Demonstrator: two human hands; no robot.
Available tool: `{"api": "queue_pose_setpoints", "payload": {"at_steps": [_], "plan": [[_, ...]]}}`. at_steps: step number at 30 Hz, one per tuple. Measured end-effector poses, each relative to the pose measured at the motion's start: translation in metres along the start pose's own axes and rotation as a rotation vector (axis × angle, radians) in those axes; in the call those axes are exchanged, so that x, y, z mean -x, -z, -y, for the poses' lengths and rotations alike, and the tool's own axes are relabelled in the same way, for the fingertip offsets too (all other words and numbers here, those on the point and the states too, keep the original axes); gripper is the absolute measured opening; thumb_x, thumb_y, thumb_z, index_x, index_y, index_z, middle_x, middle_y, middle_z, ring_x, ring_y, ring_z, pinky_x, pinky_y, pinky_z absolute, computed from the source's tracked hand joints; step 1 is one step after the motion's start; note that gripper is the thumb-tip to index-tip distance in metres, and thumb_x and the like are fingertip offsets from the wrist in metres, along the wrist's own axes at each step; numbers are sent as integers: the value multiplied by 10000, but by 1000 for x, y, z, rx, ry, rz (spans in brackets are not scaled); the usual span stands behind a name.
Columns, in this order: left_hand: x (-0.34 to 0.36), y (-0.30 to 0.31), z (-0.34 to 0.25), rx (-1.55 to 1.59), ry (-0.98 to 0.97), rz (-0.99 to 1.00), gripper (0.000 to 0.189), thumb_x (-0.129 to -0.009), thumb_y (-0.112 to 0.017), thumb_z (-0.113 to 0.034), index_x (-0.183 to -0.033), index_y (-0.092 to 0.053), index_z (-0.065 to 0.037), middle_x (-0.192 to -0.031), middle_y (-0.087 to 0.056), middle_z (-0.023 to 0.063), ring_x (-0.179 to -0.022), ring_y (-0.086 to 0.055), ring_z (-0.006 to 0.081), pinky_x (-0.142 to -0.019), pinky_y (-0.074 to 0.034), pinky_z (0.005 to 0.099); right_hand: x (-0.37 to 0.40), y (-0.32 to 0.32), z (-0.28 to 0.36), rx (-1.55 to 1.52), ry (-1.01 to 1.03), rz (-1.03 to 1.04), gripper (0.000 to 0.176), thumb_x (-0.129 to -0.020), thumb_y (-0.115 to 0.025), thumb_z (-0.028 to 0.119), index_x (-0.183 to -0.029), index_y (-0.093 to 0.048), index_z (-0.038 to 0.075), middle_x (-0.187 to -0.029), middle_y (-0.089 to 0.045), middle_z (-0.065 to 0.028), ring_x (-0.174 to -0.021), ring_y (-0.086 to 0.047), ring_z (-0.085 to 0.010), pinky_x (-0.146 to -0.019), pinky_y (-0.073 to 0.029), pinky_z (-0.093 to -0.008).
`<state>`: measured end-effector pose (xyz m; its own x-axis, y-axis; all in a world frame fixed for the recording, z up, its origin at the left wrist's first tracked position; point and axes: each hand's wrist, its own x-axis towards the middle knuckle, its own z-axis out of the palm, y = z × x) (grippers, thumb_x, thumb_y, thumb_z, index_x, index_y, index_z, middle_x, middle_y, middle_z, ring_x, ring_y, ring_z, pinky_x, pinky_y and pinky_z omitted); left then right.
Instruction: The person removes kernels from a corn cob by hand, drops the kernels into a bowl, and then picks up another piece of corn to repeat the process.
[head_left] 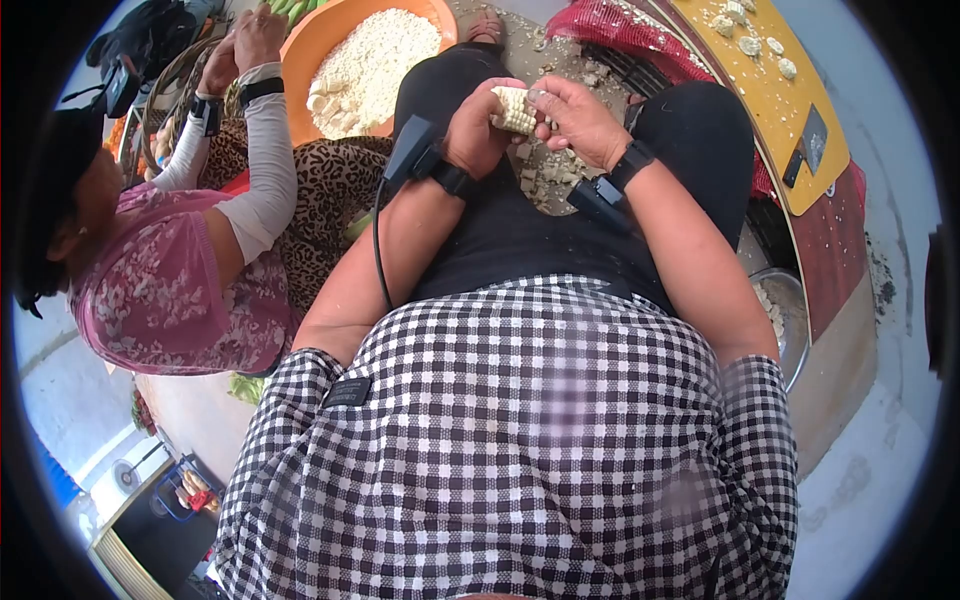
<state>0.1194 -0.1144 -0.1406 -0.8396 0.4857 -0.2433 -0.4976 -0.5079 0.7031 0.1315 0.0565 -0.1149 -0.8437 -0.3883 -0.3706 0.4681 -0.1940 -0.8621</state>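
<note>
A short piece of pale corn cob (514, 110) is held between my two hands, above my lap. My left hand (474, 130) is closed round its left end. At the other end, the thumb and bent fingers of my right hand (583, 122) press against the kernels. Just ahead on the left stands an orange basin (296, 62) holding many loose white kernels (370, 65) and a few larger pale pieces. Whether loose kernels lie inside my right palm is hidden.
A co-worker (190, 270) sits at my left, both hands raised near green husks. On my right, a yellow board (790, 100) bears a knife (806, 148) and several cob pieces. A red mesh bag (610, 25), floor scraps (545, 180) and a metal bowl (797, 350) are nearby.
</note>
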Motion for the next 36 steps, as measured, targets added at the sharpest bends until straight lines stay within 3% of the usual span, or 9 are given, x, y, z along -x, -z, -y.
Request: {"api": "queue_pose_setpoints", "payload": {"at_steps": [9,18,29,33,36], "plan": [[4,-6,-7,118,10,-8,301,-846,-405,-173,-1093,-514,-40,-942,-611,101,-808,-593,219,-620,-427,313,-1,3,1,-150,5,3,142,-936,-483,147,-968,-511,11,-801,-515,-66,-624,-482,-86,-433,-341,-178],[1,-3,1,24,1,-32,363,-773,-427,-132,-1110,-519,-31,-941,-591,85,-812,-562,196,-642,-435,312,1,0,-3,105,37,1,232,-909,-598,249,-980,-514,45,-745,-483,8,-610,-459,-33,-443,-334,-156],[1,-6,1,-21,29,-94,349,-768,-418,-131,-1093,-516,-56,-942,-582,71,-815,-552,186,-650,-427,314,0,0,-7,99,1,19,202,-923,-571,251,-949,-473,77,-732,-465,-3,-612,-429,-38,-463,-348,-162],[-1,-3,2,-12,17,-71,306,-816,-421,-150,-1094,-514,-63,-944,-582,70,-821,-553,187,-654,-425,319,-3,-1,-10,90,47,-27,215,-908,-583,222,-954,-460,51,-694,-485,-48,-541,-409,-74,-436,-325,-203],[0,-2,2,28,-11,-16,276,-867,-423,-179,-1102,-509,-64,-953,-585,74,-836,-560,191,-661,-430,327,-3,0,-9,83,13,-18,206,-921,-569,232,-1007,-492,60,-742,-456,2,-615,-432,-36,-453,-340,-165]]}}
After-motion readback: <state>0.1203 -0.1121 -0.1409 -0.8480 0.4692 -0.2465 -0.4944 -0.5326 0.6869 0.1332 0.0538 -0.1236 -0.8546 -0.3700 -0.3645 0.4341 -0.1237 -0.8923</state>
